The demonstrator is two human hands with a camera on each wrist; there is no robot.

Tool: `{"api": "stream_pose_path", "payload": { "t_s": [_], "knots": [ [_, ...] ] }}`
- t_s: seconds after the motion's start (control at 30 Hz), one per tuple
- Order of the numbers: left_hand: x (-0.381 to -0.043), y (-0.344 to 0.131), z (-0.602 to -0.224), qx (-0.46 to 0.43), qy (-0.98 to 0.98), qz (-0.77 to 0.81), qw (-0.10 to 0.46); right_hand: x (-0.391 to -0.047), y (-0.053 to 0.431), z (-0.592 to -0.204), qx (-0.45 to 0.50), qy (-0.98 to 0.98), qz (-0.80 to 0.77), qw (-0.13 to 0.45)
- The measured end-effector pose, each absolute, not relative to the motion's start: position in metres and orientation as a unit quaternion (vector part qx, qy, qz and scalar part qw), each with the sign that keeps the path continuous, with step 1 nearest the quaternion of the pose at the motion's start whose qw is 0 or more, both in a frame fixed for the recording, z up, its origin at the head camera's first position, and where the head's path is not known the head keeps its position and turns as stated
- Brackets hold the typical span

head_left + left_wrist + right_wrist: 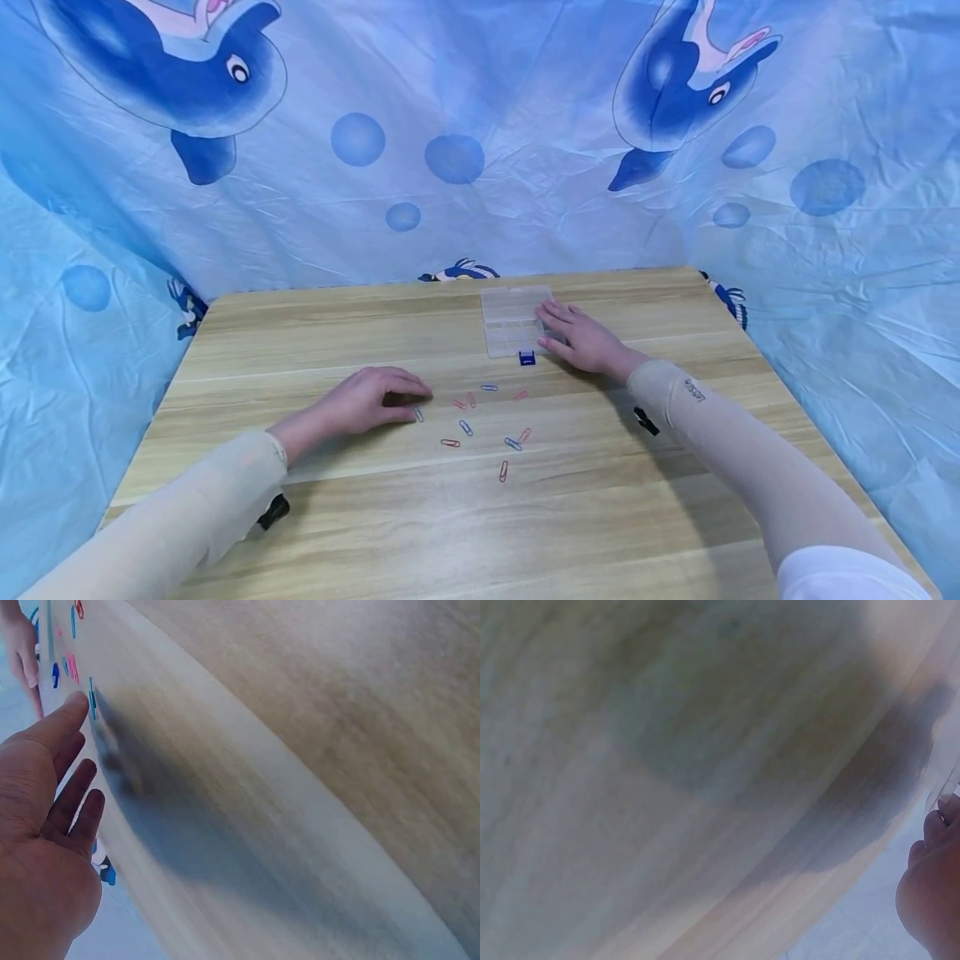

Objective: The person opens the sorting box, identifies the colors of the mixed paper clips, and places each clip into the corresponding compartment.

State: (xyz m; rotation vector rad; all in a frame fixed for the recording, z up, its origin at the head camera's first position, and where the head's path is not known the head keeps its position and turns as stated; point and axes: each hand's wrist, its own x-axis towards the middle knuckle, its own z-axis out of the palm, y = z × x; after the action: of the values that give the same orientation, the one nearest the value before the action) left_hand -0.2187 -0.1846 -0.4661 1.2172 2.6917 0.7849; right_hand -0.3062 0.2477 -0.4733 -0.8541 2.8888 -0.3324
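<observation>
My left hand [375, 400] is low over the table, thumb and fingers apart with nothing between them. Its thumb tip is right by a blue paper clip [418, 414], also seen as a blue clip [92, 699] in the left wrist view. Several red, pink and blue paper clips lie loose to its right, among them a red clip [503, 472] nearest the front and a blue clip [489, 387] farther back. A clear compartment box [497, 342] lies with its lid [513, 302] folded back. My right hand [588, 340] rests at the box's right side, fingers extended and covering part of it.
A small dark-blue piece [527, 358] sits at the box's front edge. The wood-grain table [360, 533] ends at the back against a blue curtain [525, 225] with printed dolphins, which also hangs along both sides.
</observation>
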Motion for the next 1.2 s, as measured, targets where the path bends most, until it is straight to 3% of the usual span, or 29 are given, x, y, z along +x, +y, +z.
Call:
{"api": "stream_pose_path", "payload": {
  "t_s": [1.2],
  "knots": [
    [-0.237,-0.184,-0.482,0.443,0.850,0.283,0.031,-0.308,0.247,-0.472,-0.278,0.951,-0.123,0.063]
  ]
}}
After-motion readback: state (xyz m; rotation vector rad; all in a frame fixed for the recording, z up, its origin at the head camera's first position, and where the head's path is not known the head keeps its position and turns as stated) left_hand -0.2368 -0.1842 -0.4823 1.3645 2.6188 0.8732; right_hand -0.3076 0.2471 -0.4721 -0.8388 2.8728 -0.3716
